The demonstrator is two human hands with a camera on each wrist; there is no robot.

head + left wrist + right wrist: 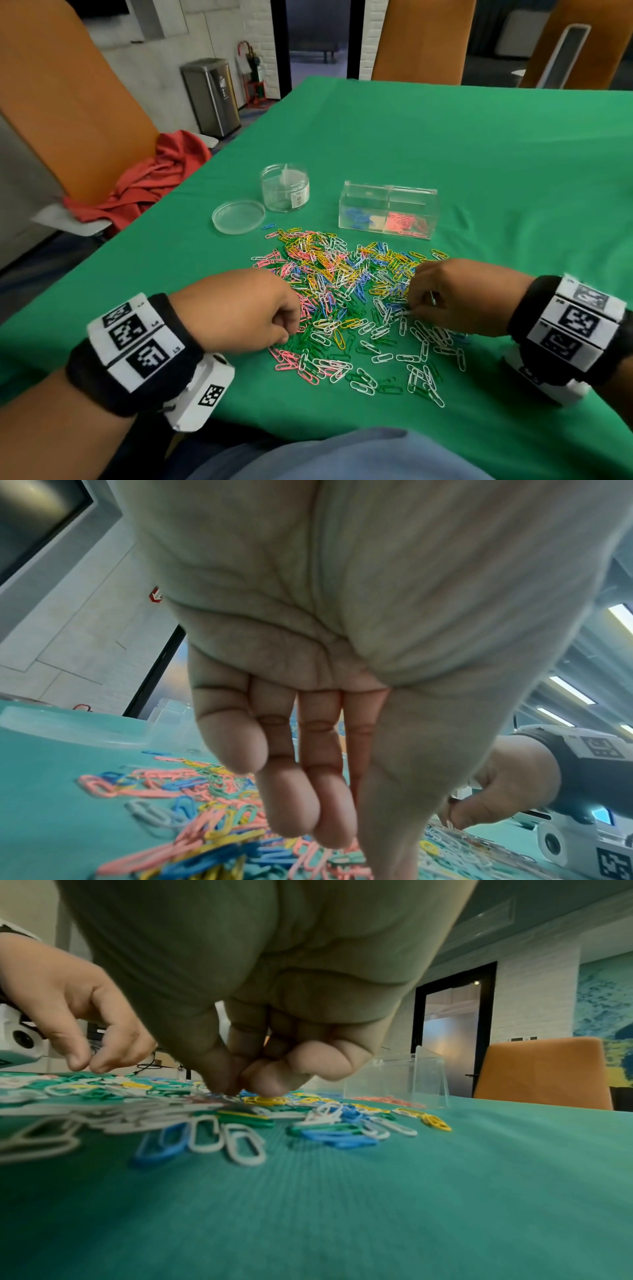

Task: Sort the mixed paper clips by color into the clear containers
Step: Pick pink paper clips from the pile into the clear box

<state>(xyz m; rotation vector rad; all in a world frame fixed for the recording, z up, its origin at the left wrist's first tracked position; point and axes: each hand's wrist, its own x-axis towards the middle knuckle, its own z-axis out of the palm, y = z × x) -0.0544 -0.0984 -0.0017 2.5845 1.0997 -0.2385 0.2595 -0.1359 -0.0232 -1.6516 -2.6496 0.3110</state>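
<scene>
Where the green cloth-covered table (pixel 479 144) holds the work, items are as follows: one loose heap of mixed plastic-coated paper clips (pixel 346 294) in pink, green, yellow, blue and white, spread at the near centre; one clear rectangular two-compartment box (pixel 387 209) beyond the heap on the far right, blue clips in its left compartment, pink clips in its right; one clear round jar (pixel 285 187) standing upright to the far left of the box; one clear round lid (pixel 238 216) lying flat just beside the jar, nearer and to its left; one single blue clip (pixel 268 226) apart from the heap, near the lid. Left hand (pixel 246 311): at the left edge of the heap, fingers (pixel 294 799) extended down together towards the clips with the thumb alongside; whether anything is held between them cannot be told. Right hand (pixel 455 294): at the right side of the heap, fingertips (pixel 270 1080) bunched against the thumb and touching down on the clips; whether a clip is pinched cannot be told. Off the table, left: orange chair (pixel 68 102) with crumpled red cloth (pixel 154 178); steel bin (pixel 212 96) beyond
</scene>
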